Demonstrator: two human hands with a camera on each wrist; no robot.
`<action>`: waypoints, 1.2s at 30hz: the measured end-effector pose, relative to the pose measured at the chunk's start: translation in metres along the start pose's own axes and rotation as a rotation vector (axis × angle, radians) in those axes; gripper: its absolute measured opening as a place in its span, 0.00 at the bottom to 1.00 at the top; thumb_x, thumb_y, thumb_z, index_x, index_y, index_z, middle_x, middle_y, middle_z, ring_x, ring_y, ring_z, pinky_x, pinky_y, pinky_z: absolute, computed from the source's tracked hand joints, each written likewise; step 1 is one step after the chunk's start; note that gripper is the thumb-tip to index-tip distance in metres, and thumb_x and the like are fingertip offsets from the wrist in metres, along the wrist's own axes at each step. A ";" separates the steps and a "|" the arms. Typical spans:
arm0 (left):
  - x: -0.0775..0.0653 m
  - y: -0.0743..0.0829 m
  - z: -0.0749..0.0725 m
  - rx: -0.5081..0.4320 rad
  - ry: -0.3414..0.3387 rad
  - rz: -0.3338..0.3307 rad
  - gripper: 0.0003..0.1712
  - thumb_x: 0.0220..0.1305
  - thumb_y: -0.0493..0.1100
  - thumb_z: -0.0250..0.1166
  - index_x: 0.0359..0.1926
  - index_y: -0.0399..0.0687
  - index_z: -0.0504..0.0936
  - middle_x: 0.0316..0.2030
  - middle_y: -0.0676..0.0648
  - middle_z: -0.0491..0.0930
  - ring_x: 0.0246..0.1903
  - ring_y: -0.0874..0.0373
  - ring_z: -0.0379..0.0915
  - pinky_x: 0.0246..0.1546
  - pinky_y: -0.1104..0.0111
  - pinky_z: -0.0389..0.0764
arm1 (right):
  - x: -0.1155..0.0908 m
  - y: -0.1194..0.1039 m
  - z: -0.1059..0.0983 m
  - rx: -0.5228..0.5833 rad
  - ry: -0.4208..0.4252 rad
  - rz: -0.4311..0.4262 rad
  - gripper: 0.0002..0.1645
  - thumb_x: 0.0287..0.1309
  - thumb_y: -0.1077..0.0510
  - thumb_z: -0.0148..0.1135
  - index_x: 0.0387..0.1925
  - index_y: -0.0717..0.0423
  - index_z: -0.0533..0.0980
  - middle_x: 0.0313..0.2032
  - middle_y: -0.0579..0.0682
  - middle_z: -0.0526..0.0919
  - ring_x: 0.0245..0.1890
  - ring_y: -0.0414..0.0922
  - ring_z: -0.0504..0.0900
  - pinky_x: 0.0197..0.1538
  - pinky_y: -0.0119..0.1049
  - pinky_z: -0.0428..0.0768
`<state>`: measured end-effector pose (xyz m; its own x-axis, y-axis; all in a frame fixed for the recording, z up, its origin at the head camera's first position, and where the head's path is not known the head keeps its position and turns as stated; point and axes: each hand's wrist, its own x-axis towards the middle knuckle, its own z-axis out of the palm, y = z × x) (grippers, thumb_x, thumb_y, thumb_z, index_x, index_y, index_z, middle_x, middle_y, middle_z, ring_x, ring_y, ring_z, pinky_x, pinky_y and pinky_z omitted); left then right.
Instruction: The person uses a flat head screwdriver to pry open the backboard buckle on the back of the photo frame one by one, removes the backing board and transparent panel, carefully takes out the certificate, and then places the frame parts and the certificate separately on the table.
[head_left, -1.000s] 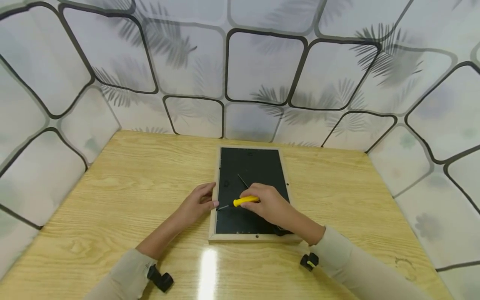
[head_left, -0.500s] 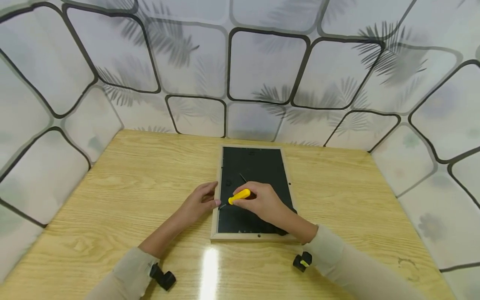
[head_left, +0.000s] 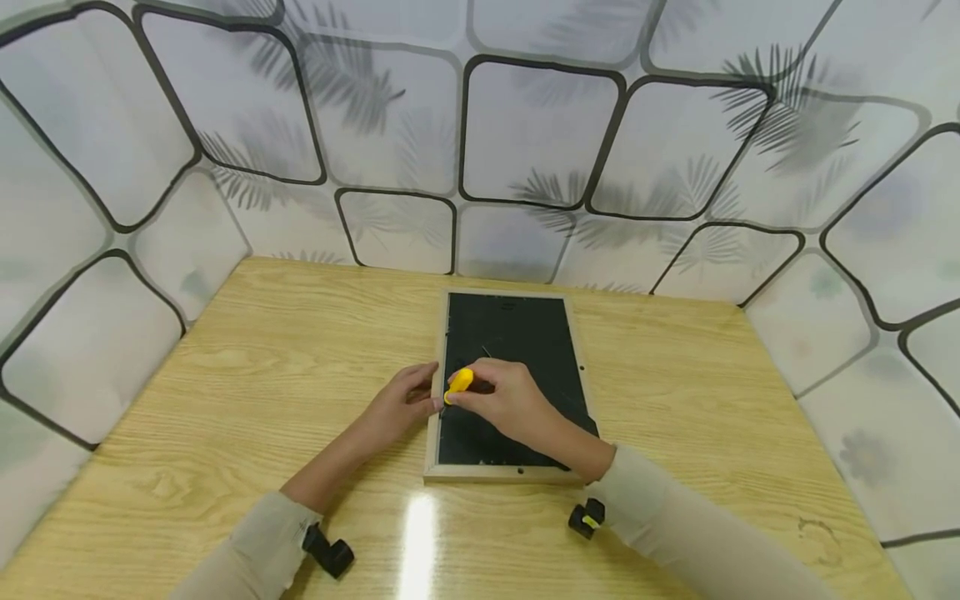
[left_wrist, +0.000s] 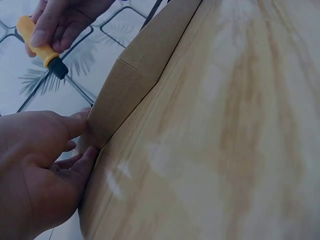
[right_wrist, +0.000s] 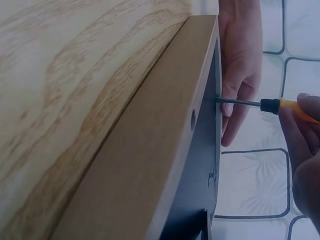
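- A pale grey wall covering (head_left: 540,125) with black rounded outlines and feathery dark leaf shapes stands behind and at both sides.
- The light yellow wood-grain desk (head_left: 300,333) carries everything else, with a bright glare streak near its front.
- A rectangular pale wooden frame (head_left: 480,473) lies flat near the middle of the desk, its flat black backing panel (head_left: 517,325) facing up, set inside the rim.
- Two beige sleeves, left (head_left: 251,537) and right (head_left: 675,508), reach in from the near side.
- The right hand (head_left: 517,400) is over the panel; its fingers are closed in a pinch around the screwdriver's handle.
- The left hand (head_left: 397,408) lies along the frame's left side, fingers loosely bent and parted from the thumb; the thumb touches the rim and a fingertip the outer side.
- Small black wrist devices, left (head_left: 328,554) and right (head_left: 587,518), sit at the cuffs.
- The yellow-handled screwdriver with black collar and slim metal shaft (right_wrist: 240,102) is tilted, its tip at the frame's left edge just beside the left thumb; exact contact is hard to tell.
- A small dark round hole (right_wrist: 193,120) marks the frame's side.
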<state>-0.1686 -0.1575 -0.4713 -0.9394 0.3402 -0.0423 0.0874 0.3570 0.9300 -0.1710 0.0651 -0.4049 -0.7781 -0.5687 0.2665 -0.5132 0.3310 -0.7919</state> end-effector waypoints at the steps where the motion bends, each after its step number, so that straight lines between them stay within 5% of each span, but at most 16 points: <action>1: 0.000 0.000 0.000 0.001 0.002 0.002 0.38 0.73 0.42 0.61 0.78 0.41 0.56 0.76 0.37 0.54 0.70 0.39 0.62 0.69 0.51 0.68 | 0.001 0.000 0.001 -0.009 0.000 -0.005 0.08 0.59 0.58 0.72 0.39 0.55 0.84 0.36 0.47 0.84 0.34 0.41 0.84 0.38 0.30 0.85; 12: 0.000 -0.001 -0.002 -0.043 -0.004 0.023 0.37 0.73 0.36 0.60 0.78 0.40 0.56 0.75 0.36 0.54 0.68 0.40 0.65 0.64 0.57 0.75 | 0.014 -0.008 0.011 -0.030 -0.011 -0.025 0.10 0.60 0.58 0.72 0.41 0.59 0.85 0.36 0.47 0.83 0.34 0.38 0.83 0.38 0.29 0.84; 20: 0.001 -0.002 -0.001 -0.034 0.007 0.068 0.31 0.73 0.34 0.60 0.74 0.45 0.67 0.71 0.36 0.60 0.66 0.41 0.67 0.64 0.59 0.75 | 0.016 -0.010 0.017 -0.053 0.004 -0.029 0.10 0.60 0.58 0.72 0.41 0.59 0.85 0.35 0.47 0.83 0.33 0.36 0.82 0.37 0.27 0.83; 30: 0.001 0.000 -0.001 -0.050 -0.009 0.045 0.35 0.73 0.37 0.61 0.77 0.45 0.60 0.73 0.39 0.59 0.67 0.43 0.67 0.65 0.56 0.74 | 0.011 -0.005 0.016 0.077 0.063 0.099 0.15 0.61 0.53 0.71 0.46 0.58 0.84 0.40 0.48 0.85 0.36 0.39 0.84 0.40 0.30 0.85; 36: 0.001 0.000 -0.001 -0.022 0.005 -0.020 0.39 0.72 0.45 0.63 0.78 0.45 0.58 0.76 0.40 0.56 0.70 0.42 0.63 0.68 0.53 0.69 | 0.002 0.001 0.001 0.039 0.068 0.205 0.13 0.62 0.50 0.70 0.43 0.52 0.82 0.38 0.46 0.85 0.37 0.41 0.83 0.42 0.32 0.83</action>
<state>-0.1700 -0.1585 -0.4708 -0.9424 0.3291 -0.0596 0.0610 0.3442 0.9369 -0.1724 0.0634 -0.4062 -0.8879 -0.4403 0.1333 -0.3286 0.4042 -0.8536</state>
